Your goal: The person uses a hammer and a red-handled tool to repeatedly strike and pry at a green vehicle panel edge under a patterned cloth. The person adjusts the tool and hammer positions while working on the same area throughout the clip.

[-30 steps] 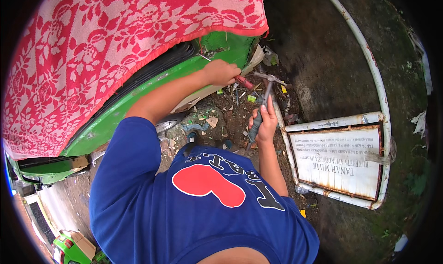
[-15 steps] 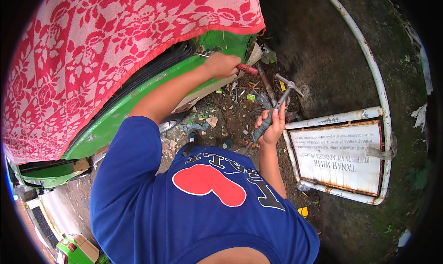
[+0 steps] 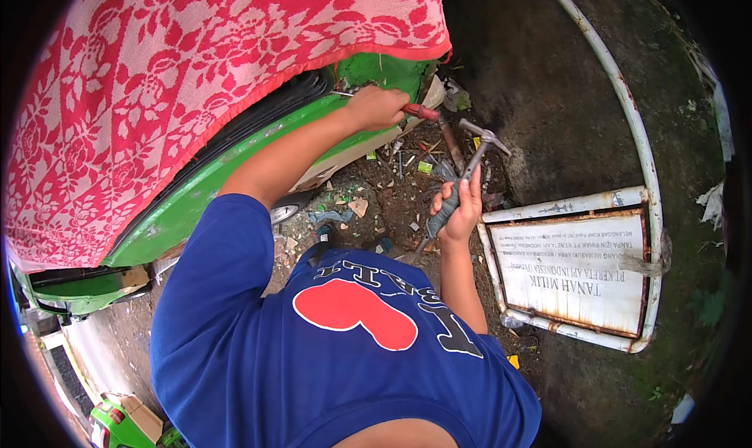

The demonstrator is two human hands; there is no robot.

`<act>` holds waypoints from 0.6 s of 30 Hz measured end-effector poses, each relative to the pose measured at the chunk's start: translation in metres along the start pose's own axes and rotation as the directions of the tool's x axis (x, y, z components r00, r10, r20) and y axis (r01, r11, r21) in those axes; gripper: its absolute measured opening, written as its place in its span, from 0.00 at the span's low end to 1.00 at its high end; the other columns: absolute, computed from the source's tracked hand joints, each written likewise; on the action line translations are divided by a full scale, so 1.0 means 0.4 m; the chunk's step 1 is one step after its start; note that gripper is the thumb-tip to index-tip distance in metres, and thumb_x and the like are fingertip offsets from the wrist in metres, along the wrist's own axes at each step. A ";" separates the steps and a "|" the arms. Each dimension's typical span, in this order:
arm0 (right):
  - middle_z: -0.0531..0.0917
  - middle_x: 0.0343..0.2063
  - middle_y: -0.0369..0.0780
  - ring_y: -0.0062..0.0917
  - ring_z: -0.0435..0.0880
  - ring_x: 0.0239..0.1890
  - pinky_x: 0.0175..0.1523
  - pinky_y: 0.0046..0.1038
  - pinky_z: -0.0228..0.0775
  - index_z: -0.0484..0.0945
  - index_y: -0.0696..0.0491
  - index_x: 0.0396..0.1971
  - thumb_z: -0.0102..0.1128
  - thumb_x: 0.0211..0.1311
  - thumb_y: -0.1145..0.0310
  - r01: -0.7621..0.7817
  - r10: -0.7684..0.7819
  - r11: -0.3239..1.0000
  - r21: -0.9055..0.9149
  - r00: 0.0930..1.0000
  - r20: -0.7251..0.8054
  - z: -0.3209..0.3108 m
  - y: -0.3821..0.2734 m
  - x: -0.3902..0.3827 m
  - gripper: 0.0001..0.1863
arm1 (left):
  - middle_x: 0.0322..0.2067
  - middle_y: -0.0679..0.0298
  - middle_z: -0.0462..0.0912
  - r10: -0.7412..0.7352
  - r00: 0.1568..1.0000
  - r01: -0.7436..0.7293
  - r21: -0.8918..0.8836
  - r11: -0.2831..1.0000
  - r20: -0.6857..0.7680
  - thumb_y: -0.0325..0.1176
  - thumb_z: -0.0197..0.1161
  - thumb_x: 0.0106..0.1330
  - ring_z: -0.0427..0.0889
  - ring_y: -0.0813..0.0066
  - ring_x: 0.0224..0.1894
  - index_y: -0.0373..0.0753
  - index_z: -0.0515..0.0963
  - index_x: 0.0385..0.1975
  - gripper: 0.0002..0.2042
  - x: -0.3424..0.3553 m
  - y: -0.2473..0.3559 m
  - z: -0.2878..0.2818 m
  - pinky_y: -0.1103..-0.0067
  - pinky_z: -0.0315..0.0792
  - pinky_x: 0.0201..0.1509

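Against the green vehicle panel (image 3: 235, 174), under the edge of a red-and-white floral cloth (image 3: 172, 80): left hand (image 3: 376, 107), arm stretched forward, fingers wrapped tight around a red-handled tool (image 3: 421, 112) pressed to the panel near its upper corner; working tip hidden, kind of tool not certain. To the right and slightly lower, well clear of the panel: right hand (image 3: 458, 209), raised, fingers closed in a fist around the dark grip of a hammer (image 3: 470, 166); metal head up and tilted to the right, shaft slanting down-left through the fist, butt end showing below the palm. Hammer head apart from the red-handled tool, not touching it. Below both hands: dark littered ground (image 3: 392, 189) with scraps of paper, shards and small bits of debris. Right of the hammer hand: rusted white signboard (image 3: 572, 272) lying flat, framed in white pipe (image 3: 627, 119) that curves up and away along the ground. Lower centre: blue shirt (image 3: 329, 354) with a red patch on it, filling the foreground. Bottom left corner: further green bodywork (image 3: 117, 424), small and partly cut off by the rim.
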State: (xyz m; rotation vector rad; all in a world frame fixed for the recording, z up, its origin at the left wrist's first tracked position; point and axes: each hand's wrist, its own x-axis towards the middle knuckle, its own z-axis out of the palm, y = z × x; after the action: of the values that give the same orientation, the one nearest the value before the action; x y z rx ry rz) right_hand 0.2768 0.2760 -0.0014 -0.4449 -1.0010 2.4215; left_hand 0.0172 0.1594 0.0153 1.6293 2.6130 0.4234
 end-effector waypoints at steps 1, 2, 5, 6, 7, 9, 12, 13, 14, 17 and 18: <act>0.73 0.22 0.37 0.21 0.73 0.16 0.18 0.23 0.70 0.51 0.42 0.74 0.43 0.75 0.69 0.071 -0.070 0.997 0.033 0.997 -0.038 0.007 -0.007 -0.004 0.30 | 0.34 0.53 0.80 0.015 1.000 -0.015 -0.009 1.000 0.009 0.39 0.55 0.61 0.82 0.48 0.35 0.39 0.74 0.33 0.10 -0.004 0.001 0.005 0.56 0.74 0.39; 0.73 0.22 0.37 0.20 0.73 0.16 0.18 0.22 0.71 0.51 0.42 0.75 0.44 0.75 0.69 0.041 -0.042 0.999 -0.021 0.999 -0.020 0.019 -0.001 0.011 0.31 | 0.34 0.53 0.80 0.005 1.000 -0.005 0.008 1.000 0.015 0.39 0.55 0.61 0.82 0.48 0.35 0.39 0.74 0.34 0.10 -0.006 -0.007 0.007 0.56 0.74 0.39; 0.73 0.22 0.37 0.21 0.73 0.15 0.18 0.23 0.70 0.51 0.43 0.74 0.47 0.74 0.68 -0.134 0.152 0.970 -0.204 0.985 0.075 -0.014 0.033 0.039 0.31 | 0.34 0.53 0.81 -0.020 0.999 0.019 0.014 1.000 0.026 0.39 0.54 0.61 0.82 0.49 0.36 0.38 0.74 0.34 0.10 -0.015 -0.008 0.020 0.56 0.75 0.40; 0.73 0.22 0.37 0.22 0.73 0.15 0.18 0.24 0.69 0.51 0.43 0.75 0.47 0.75 0.68 -0.105 0.110 0.983 -0.149 0.994 0.023 -0.009 0.026 0.018 0.31 | 0.35 0.53 0.82 -0.049 0.998 0.049 -0.003 0.999 0.028 0.39 0.54 0.61 0.83 0.49 0.36 0.38 0.75 0.34 0.10 -0.034 -0.005 0.028 0.56 0.75 0.40; 0.72 0.22 0.37 0.22 0.73 0.15 0.18 0.24 0.69 0.50 0.43 0.75 0.47 0.75 0.67 -0.073 0.071 0.993 -0.096 0.997 -0.031 -0.005 0.019 -0.002 0.31 | 0.35 0.52 0.82 -0.078 0.996 0.079 -0.019 0.997 0.031 0.39 0.53 0.62 0.83 0.49 0.37 0.38 0.75 0.34 0.11 -0.047 -0.009 0.031 0.57 0.75 0.41; 0.72 0.22 0.38 0.23 0.74 0.16 0.18 0.24 0.69 0.49 0.43 0.75 0.46 0.76 0.65 0.004 -0.006 0.999 -0.039 0.998 -0.058 -0.013 0.005 0.011 0.31 | 0.35 0.53 0.82 -0.101 0.995 0.101 0.001 0.995 -0.005 0.39 0.53 0.61 0.83 0.50 0.36 0.38 0.75 0.33 0.10 -0.048 -0.032 0.020 0.57 0.75 0.40; 0.72 0.22 0.38 0.23 0.74 0.16 0.18 0.24 0.69 0.50 0.42 0.75 0.45 0.76 0.66 -0.061 0.059 0.994 -0.090 0.998 -0.019 -0.018 0.005 0.007 0.31 | 0.34 0.55 0.81 -0.061 0.998 0.061 -0.013 0.998 -0.028 0.39 0.54 0.61 0.82 0.50 0.35 0.40 0.75 0.33 0.10 -0.061 -0.024 0.006 0.57 0.75 0.39; 0.72 0.22 0.38 0.23 0.73 0.16 0.19 0.24 0.69 0.50 0.42 0.75 0.45 0.76 0.66 -0.073 0.071 0.993 -0.095 0.997 -0.018 -0.015 0.008 0.002 0.31 | 0.33 0.55 0.81 -0.031 0.999 0.030 -0.030 0.999 -0.040 0.39 0.55 0.61 0.82 0.50 0.34 0.40 0.75 0.33 0.09 -0.065 -0.013 0.003 0.57 0.75 0.38; 0.72 0.22 0.38 0.22 0.73 0.16 0.19 0.24 0.70 0.50 0.42 0.75 0.45 0.76 0.66 -0.085 0.083 0.991 -0.101 0.996 -0.017 -0.011 0.011 0.002 0.31 | 0.33 0.56 0.80 -0.001 0.999 -0.001 -0.047 0.999 -0.053 0.39 0.55 0.61 0.82 0.50 0.34 0.41 0.75 0.33 0.09 -0.066 -0.006 -0.001 0.58 0.75 0.38; 0.72 0.22 0.38 0.23 0.73 0.16 0.19 0.24 0.69 0.50 0.42 0.75 0.45 0.75 0.67 -0.073 0.073 0.995 -0.070 0.997 0.007 -0.001 0.016 0.006 0.31 | 0.31 0.58 0.79 0.027 0.996 -0.032 -0.059 0.998 -0.084 0.40 0.57 0.60 0.81 0.51 0.33 0.42 0.74 0.32 0.09 -0.063 0.014 -0.020 0.58 0.74 0.35; 0.72 0.22 0.38 0.23 0.73 0.16 0.19 0.24 0.70 0.50 0.42 0.75 0.45 0.76 0.67 -0.081 0.082 0.994 -0.072 0.997 0.010 0.002 0.015 0.006 0.31 | 0.31 0.58 0.79 0.044 0.994 -0.050 -0.064 0.997 -0.096 0.40 0.57 0.60 0.81 0.51 0.33 0.42 0.74 0.31 0.08 -0.063 0.014 -0.020 0.59 0.74 0.35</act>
State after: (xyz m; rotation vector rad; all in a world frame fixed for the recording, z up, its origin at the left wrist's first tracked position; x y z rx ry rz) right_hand 0.2728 0.2732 -0.0055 -0.5045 -1.0986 2.4698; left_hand 0.0319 0.1377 0.0216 1.6927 2.5998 0.5978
